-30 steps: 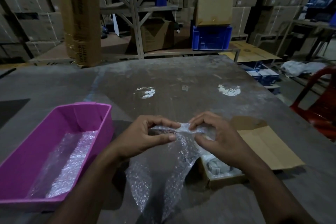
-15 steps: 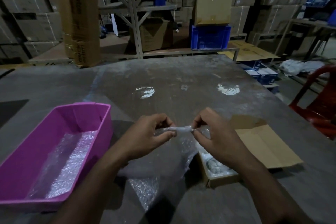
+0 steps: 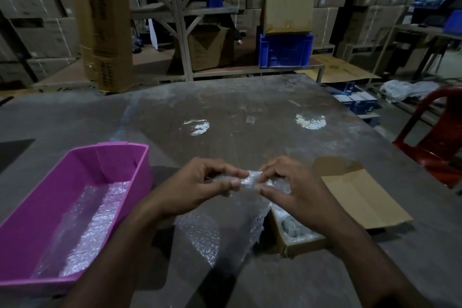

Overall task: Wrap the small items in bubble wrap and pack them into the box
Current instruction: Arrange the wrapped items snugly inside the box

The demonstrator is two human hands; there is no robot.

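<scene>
Dusty grey bench (image 3: 250, 107) carries everything you are working with in this dim storeroom. Nearest you, a clear bubble wrap sheet (image 3: 212, 232) trails down onto the surface from your hands. Your left hand (image 3: 197, 187) and right hand (image 3: 297, 190) sit close together, each pinching the rolled top of that sheet, fingertips nearly meeting. Under your right wrist lies a small open cardboard box (image 3: 302, 245) with grey items inside. At left stands a pink plastic tub (image 3: 117, 157) lined with bubble wrap. Beyond the far edge are stacked cardboard cartons (image 3: 37, 2) and a blue plastic crate (image 3: 285, 50).
</scene>
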